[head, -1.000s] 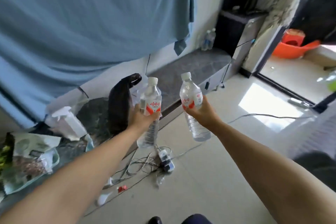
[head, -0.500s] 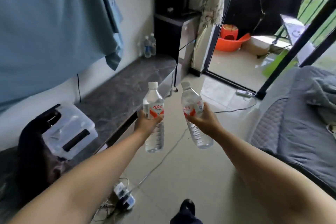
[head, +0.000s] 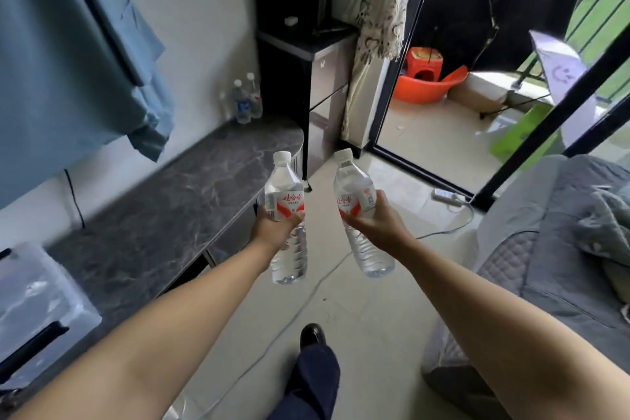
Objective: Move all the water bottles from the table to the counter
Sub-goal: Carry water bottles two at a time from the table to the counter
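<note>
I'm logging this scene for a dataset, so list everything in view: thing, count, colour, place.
held water bottles: 2, clear with red-and-white labels, one in left hand, one in right hand
far water bottles: at least 2, clear, counter's far end by the wall
counter: 1, dark grey marble, left
plastic box: 1, translucent, counter's near end
cabinet: 1, black, beyond the counter
basin: 1, orange, balcony
umbrella: 1, black, balcony
bed: 1, grey, right
cable: 1, white, floor
left hand: grips bottle
right hand: grips bottle
</note>
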The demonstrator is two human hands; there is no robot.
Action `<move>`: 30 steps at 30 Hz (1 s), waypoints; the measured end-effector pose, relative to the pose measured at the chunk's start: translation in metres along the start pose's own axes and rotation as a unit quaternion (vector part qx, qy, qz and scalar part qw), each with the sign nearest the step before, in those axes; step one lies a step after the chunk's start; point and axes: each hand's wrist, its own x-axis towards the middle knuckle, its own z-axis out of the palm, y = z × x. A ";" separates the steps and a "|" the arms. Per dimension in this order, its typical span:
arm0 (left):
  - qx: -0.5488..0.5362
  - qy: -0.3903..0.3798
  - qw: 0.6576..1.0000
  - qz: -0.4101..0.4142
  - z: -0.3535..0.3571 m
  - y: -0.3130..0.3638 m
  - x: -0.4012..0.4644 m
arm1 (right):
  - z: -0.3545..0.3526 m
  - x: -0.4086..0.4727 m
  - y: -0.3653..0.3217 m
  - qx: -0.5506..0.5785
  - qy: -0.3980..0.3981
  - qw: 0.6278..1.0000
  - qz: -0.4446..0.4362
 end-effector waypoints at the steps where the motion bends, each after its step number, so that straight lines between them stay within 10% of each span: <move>1: 0.000 0.008 1.000 0.002 0.007 0.007 0.018 | -0.003 0.019 -0.001 0.003 -0.003 1.000 -0.002; 30: -0.066 0.230 0.966 -0.096 0.021 0.175 0.409 | 0.037 0.557 -0.121 -0.057 -0.247 0.966 -0.050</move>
